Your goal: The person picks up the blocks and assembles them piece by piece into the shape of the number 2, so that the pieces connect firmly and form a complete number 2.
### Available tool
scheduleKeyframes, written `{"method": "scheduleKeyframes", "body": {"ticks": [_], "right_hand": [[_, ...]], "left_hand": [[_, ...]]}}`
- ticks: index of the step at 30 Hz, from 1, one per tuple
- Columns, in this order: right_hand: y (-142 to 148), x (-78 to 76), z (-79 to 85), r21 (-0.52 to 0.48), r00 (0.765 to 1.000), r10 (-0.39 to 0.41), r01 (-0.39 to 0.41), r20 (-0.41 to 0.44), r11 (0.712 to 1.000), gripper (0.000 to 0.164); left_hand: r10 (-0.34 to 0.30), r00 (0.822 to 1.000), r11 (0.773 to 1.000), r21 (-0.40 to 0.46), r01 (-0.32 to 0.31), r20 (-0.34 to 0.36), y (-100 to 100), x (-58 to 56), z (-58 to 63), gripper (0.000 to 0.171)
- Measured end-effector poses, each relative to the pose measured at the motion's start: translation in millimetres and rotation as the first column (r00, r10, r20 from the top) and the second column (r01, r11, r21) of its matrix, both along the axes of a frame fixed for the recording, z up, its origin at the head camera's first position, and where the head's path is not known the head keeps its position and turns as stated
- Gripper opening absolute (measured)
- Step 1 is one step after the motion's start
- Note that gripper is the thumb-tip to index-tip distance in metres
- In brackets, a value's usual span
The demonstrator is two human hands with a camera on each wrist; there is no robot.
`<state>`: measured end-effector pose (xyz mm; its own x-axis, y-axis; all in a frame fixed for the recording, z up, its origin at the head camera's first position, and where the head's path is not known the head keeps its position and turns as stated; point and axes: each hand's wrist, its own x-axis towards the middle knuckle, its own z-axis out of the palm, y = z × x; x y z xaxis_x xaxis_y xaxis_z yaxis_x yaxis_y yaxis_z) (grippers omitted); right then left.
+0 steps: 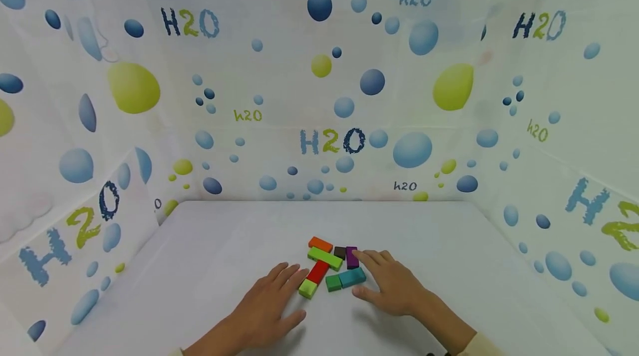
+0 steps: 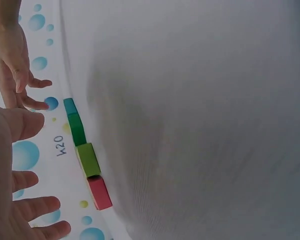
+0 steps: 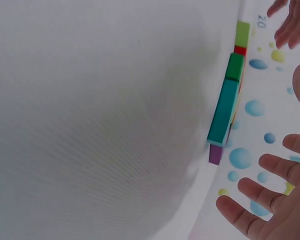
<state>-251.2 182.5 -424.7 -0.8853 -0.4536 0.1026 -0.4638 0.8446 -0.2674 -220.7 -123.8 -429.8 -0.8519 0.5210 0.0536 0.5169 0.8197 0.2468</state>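
A pale yellow sleeve (image 1: pixel 481 346) ends at the right wrist. The left hand (image 1: pixel 267 309) and right hand (image 1: pixel 391 284) hold nothing, fingers loosely extended — the left beside the red block, the right near the purple one, contact unclear.

Between them, smooth, sharp-edged blocks lie flat on the matte white bench (image 1: pixel 239 239): a stubby lime block (image 1: pixel 308 289) meeting a red block (image 1: pixel 318 271), a short green block (image 1: pixel 333 282) against an oblong teal block (image 1: pixel 353 277). Farther lie a long light-green bar (image 1: pixel 325 258), purple block (image 1: pixel 351 257), small dark block (image 1: pixel 340 253) and orange block (image 1: pixel 320 244).

Behind, a creased white sheet (image 1: pixel 279 79) carries blue and lime ovals — and rough-lettered "H2O" and "h2O".
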Motion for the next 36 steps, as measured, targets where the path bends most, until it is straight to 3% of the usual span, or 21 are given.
{"method": "scheduleKeyframes", "body": {"ticks": [9,14,25,36], "right_hand": [[-3,-13.8,-6.5,0.019,0.999,0.048,-0.047,-0.009,0.999,0.069],[-4,-19.2,-13.3,0.025,0.999,0.047,-0.047,0.015,0.999,0.060],[-6,-24.3,-20.1,0.045,0.998,0.058,-0.058,-0.005,0.997,0.044],[-12,-26.4,-19.8,0.054,1.000,0.031,-0.030,-0.006,0.998,0.033]], "left_hand": [[-0.068,0.998,0.996,-0.057,0.069,0.019,5,-36.6,-2.0,0.064],[-0.137,0.990,0.988,-0.074,0.135,-0.022,6,-48.4,-1.2,0.056],[-0.170,0.985,0.982,-0.086,0.170,0.002,14,-49.0,-9.3,0.047],[-0.161,0.987,0.982,-0.099,0.162,0.013,17,-47.4,-9.8,0.047]]}}
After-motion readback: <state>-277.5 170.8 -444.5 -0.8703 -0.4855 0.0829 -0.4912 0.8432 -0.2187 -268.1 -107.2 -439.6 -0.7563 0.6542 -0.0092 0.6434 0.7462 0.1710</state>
